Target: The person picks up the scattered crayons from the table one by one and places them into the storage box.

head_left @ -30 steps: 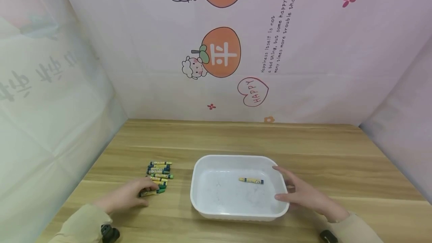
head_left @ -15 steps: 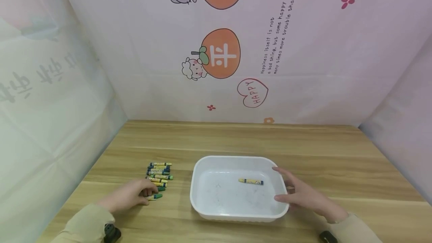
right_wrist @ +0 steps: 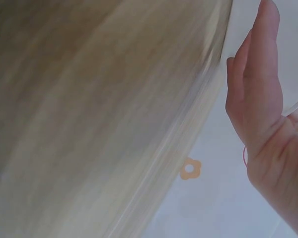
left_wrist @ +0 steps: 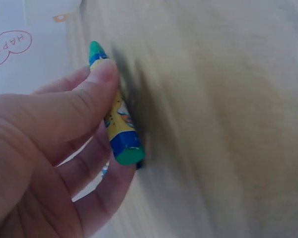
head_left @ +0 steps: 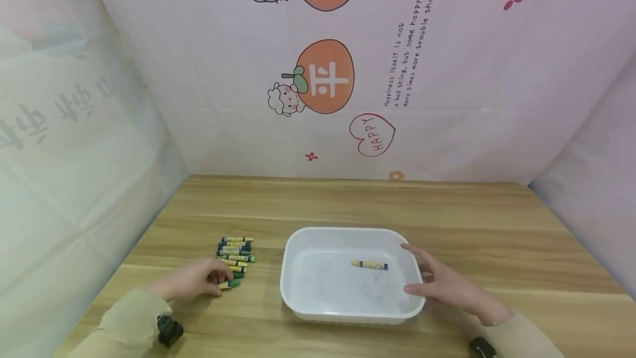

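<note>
In the head view my left hand (head_left: 201, 279) is just above the table at the left, beside a row of crayons (head_left: 236, 250). It pinches a green crayon (left_wrist: 120, 116) with blue bands and a yellow wrapper between thumb and fingers, seen close up in the left wrist view. My right hand (head_left: 449, 286) holds the right side of a white plastic box (head_left: 350, 316), thumb and a fingertip over the rim, other fingers along the outside. In the right wrist view that hand (right_wrist: 265, 104) shows edge-on. One yellow crayon (head_left: 370, 265) lies inside the box.
A wood-grain table (head_left: 348, 203) bears everything. Behind it hangs a pale printed curtain (head_left: 223, 142), with more cloth at the left (head_left: 64, 192) and right (head_left: 601, 181) sides. Dark wrist devices (head_left: 170, 330) sit at the sleeves.
My left hand has taken a green crayon from the near end of the row, drawing it slightly towards me. The right hand, the box and the yellow crayon inside have stayed put.
</note>
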`<state>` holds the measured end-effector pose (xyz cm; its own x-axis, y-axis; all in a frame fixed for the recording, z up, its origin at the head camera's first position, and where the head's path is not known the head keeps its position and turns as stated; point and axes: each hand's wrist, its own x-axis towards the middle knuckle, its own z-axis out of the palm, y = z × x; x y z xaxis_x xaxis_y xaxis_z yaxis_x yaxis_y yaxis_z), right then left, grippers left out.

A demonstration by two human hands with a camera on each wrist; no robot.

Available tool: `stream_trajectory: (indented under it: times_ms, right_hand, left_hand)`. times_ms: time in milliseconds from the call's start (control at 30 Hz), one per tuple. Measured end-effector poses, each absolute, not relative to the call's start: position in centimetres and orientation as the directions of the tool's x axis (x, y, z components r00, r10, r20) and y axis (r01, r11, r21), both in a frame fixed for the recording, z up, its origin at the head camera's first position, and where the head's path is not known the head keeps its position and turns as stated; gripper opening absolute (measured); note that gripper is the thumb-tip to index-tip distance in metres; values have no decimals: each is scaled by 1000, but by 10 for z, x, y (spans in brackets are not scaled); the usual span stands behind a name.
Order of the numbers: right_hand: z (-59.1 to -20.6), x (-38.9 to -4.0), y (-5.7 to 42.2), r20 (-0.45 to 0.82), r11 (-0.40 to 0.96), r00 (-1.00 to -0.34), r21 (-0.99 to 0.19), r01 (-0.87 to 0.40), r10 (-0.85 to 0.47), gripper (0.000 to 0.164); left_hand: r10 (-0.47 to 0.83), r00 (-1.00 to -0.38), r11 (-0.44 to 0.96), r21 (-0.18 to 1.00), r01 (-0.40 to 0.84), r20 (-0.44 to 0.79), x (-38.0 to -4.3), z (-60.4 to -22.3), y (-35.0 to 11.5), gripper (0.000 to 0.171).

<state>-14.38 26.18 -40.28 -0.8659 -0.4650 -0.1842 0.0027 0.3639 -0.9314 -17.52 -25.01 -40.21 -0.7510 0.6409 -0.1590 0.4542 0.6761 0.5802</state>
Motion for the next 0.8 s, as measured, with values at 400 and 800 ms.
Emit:
stream_trajectory:
  times_ms: [400, 800]
  right_hand:
    - [-405, -143, 263, -190, 380, -872, -925, 5, -452, 91]
    - [-405, -143, 262, -180, 333, -866, -943, 17, -466, 90]
  left_hand:
    - [639, -750, 688, 562, 458, -170, -182, -382, -234, 21]
    - [672, -737, 657, 522, 544, -79, -194, -355, -178, 21]
